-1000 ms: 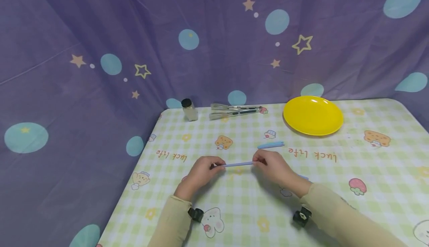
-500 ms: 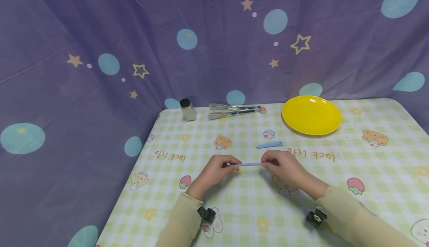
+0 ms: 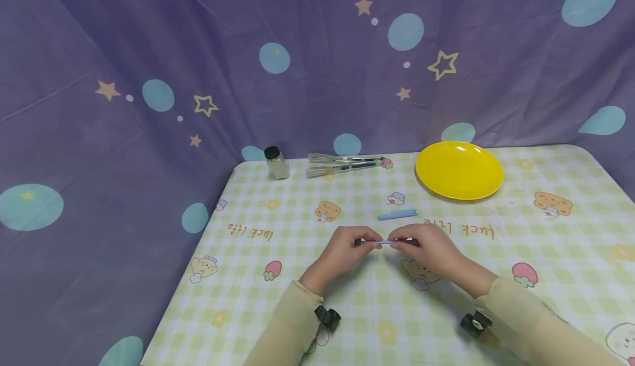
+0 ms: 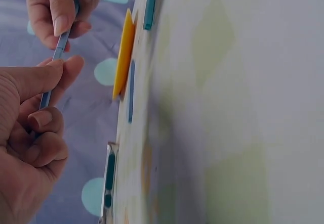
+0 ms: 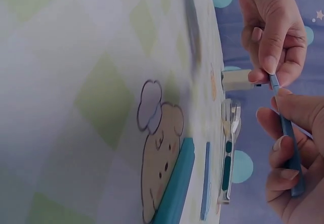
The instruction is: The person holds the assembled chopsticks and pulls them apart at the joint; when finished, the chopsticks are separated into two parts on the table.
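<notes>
A slim blue stick (image 3: 385, 242), chopstick-like and with a joint line along it, is held level between both hands above the table. My left hand (image 3: 347, 246) pinches its left part between thumb and forefinger. My right hand (image 3: 425, 243) grips the right part; in the right wrist view its fingers are curled round the thicker end of the stick (image 5: 287, 128). The fingertips of both hands nearly meet, so only a short length shows between them. Light blue sticks (image 3: 398, 215) lie together just beyond the hands. A teal piece (image 5: 174, 183) lies on the cloth below my right hand, hidden in the head view.
At the back stand a black-capped jar (image 3: 276, 163) on the left and, to its right, lie tongs (image 3: 344, 165) with clear heads. A yellow plate (image 3: 459, 171) sits back right. The checked tablecloth (image 3: 248, 311) covers the table; a purple curtain (image 3: 317, 107) hangs behind.
My left hand has moved right along the stick toward my right hand, which shifted slightly right. The exposed length of stick between them has shrunk.
</notes>
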Demonstrator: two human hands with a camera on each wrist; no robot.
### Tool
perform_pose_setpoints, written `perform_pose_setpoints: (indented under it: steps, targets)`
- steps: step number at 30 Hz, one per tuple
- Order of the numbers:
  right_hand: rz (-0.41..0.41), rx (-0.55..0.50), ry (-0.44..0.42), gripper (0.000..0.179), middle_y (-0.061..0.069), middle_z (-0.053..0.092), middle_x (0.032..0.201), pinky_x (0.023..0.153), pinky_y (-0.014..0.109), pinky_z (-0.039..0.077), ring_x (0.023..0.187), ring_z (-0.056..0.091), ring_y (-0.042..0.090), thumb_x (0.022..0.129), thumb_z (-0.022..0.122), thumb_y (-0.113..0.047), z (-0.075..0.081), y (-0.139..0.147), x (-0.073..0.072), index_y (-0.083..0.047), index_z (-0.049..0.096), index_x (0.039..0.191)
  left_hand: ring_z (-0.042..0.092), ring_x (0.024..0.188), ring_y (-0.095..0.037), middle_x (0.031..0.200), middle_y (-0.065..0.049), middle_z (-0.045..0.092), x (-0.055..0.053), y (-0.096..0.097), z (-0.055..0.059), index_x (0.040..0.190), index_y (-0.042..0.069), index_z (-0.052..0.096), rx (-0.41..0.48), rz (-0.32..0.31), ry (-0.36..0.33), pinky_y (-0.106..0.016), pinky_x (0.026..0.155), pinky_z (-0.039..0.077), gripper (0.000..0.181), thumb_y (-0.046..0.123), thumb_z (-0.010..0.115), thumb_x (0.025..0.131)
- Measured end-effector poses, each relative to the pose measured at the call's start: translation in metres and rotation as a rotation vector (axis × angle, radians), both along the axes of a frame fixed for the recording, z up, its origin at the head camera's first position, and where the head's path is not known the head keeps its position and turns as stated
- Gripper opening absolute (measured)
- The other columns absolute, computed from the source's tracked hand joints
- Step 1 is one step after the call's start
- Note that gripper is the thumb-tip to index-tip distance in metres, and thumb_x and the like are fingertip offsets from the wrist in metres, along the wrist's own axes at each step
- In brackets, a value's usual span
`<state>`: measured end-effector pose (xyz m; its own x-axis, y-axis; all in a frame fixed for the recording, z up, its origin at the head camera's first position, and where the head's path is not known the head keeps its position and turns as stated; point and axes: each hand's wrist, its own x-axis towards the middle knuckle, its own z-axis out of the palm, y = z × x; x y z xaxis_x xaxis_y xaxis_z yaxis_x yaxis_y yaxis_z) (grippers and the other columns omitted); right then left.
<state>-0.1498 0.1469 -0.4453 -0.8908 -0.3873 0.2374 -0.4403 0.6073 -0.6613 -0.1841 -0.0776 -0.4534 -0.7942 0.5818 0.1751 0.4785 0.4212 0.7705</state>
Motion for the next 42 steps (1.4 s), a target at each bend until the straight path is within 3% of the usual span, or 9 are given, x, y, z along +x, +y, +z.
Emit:
perform_pose_setpoints:
  steps: [7,20,30,33,39,42]
  targets:
    - [0.051,0.017,0.097,0.014,-0.011,0.071,0.095,0.076,0.031,0.054,0.086,0.064,0.005,0.089,0.071,-0.01,-0.005,0.008,0.002,-0.019,0.076,0.099,0.061,0.082,0.003,0.099,0.008,0.073,0.003,0.009,-0.001,0.1,0.016,0.077,-0.012,-0.026,0.003,-0.017,0.071,0.05,0.011,0.016,0.068,0.093]
    - [0.037,-0.001,0.265,0.021,-0.012,0.072,0.095,0.074,0.034,0.053,0.085,0.065,0.006,0.084,0.074,-0.003,-0.008,0.013,0.006,-0.017,0.076,0.1,0.065,0.093,0.0,0.102,0.003,0.074,0.004,0.013,-0.004,0.103,0.011,0.077,0.108,-0.044,-0.042,-0.019,0.079,0.052,0.015,0.015,0.069,0.092]
    - [0.055,0.013,0.214,0.021,-0.01,0.072,0.093,0.07,0.031,0.053,0.083,0.064,0.005,0.084,0.073,-0.002,-0.006,0.015,0.007,-0.016,0.076,0.1,0.066,0.091,0.0,0.099,0.0,0.074,0.001,0.012,-0.006,0.106,0.008,0.076,0.109,-0.102,-0.109,-0.021,0.077,0.053,0.016,0.011,0.066,0.093]
    - [0.046,0.05,0.214,0.019,-0.01,0.072,0.095,0.072,0.033,0.054,0.085,0.065,0.007,0.086,0.072,-0.005,-0.005,0.016,0.008,-0.017,0.075,0.1,0.065,0.093,0.0,0.101,0.001,0.074,0.001,0.014,-0.007,0.105,0.008,0.076,0.109,-0.093,-0.103,-0.02,0.079,0.053,0.016,0.011,0.066,0.093]
    - [0.094,0.12,0.175,0.017,-0.008,0.07,0.089,0.064,0.028,0.051,0.073,0.059,0.002,0.089,0.069,-0.006,-0.001,0.017,0.008,-0.02,0.07,0.1,0.066,0.092,0.0,0.099,0.001,0.074,0.002,0.016,-0.008,0.105,0.007,0.076,0.112,-0.1,-0.089,-0.02,0.078,0.053,0.016,0.01,0.066,0.093]
    - [0.089,0.127,0.19,0.017,-0.007,0.072,0.093,0.067,0.03,0.052,0.077,0.063,0.004,0.089,0.069,-0.006,-0.002,0.017,0.008,-0.018,0.071,0.102,0.066,0.092,0.0,0.099,-0.001,0.074,0.003,0.017,-0.009,0.105,0.007,0.076,0.121,-0.094,-0.086,-0.02,0.079,0.053,0.016,0.01,0.066,0.093]
